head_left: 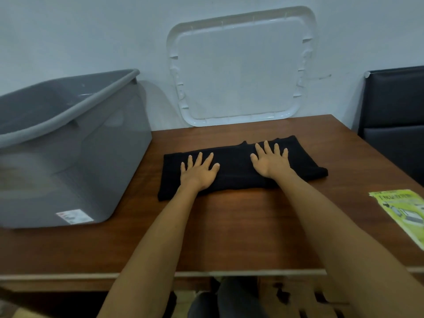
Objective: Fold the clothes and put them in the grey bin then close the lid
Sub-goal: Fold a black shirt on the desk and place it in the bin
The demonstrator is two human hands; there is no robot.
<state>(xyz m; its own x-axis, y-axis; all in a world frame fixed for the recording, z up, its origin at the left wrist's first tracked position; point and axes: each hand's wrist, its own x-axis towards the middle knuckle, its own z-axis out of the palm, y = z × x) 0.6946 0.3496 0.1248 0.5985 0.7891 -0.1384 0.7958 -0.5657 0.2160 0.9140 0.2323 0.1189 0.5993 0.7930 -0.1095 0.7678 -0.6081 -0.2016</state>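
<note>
Black garment [236, 162], one; grey bin [107, 143], one; lid [241, 72], one. Our left hand [198, 174] and right hand [269, 161] press the garment, fingers splayed straight.

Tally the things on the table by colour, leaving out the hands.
Grey: 1, the bin
Clear: 1, the lid, leaning on the wall
Black: 1, the folded cloth
Green: 1, the leaflet
Total: 4
</note>
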